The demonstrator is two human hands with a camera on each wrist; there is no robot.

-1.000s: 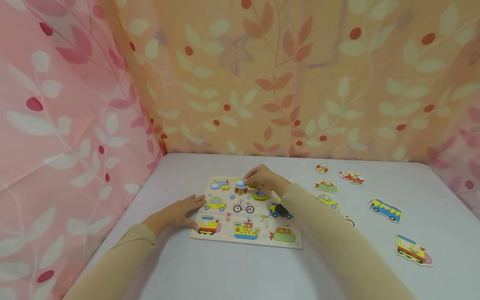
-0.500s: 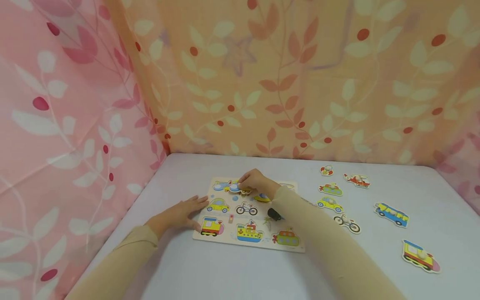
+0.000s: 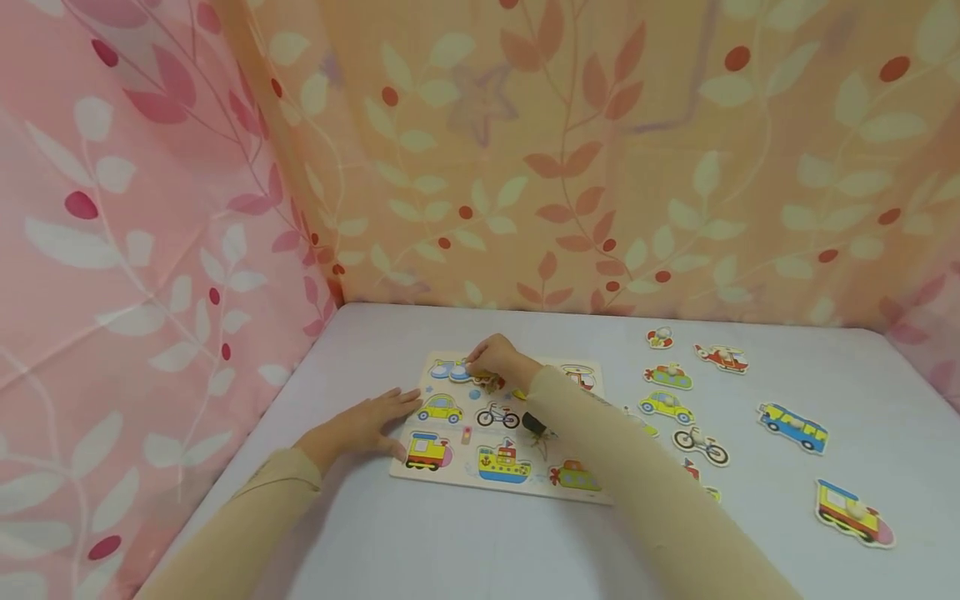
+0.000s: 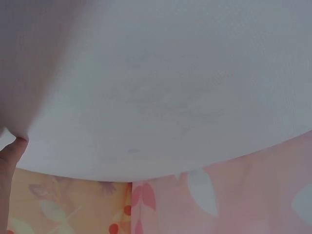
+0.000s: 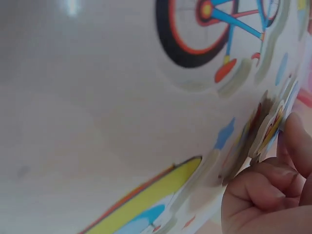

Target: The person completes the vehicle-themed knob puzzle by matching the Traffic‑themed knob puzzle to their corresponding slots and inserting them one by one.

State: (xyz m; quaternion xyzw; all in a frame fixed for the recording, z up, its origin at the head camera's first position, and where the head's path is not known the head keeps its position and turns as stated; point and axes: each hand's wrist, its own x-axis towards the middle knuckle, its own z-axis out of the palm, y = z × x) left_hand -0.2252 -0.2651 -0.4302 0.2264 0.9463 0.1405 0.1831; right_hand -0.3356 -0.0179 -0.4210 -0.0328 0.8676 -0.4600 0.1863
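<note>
My right hand [image 3: 501, 358] pinches a blue-and-yellow airplane puzzle piece [image 3: 460, 372] over the far left part of the wooden puzzle board [image 3: 463, 471]. Beside it lies the board's printed airplane [image 3: 441, 367], partly covered. In the right wrist view, curled fingers [image 5: 263, 187] and thumb hold the piece [image 5: 274, 127] tilted, its edge lifted off the board. My left hand [image 3: 363, 429] rests at the board's left edge, fingers spread, thumb by the printed train [image 3: 427, 451]. In the left wrist view only a fingertip [image 4: 13, 151] shows at the left edge.
Loose knobbed pieces lie to the right: a helicopter [image 3: 722, 358], submarine [image 3: 669, 377], car [image 3: 667, 407], bicycle [image 3: 701, 446], bus [image 3: 793, 427] and train [image 3: 855, 512]. My right sleeve [image 3: 637, 467] partly hides others. Floral curtains [image 3: 585, 167] border the table.
My right hand has moved left along the board's far side, carrying the airplane piece from the rocket picture to the airplane picture. The left hand has stayed at the board's edge.
</note>
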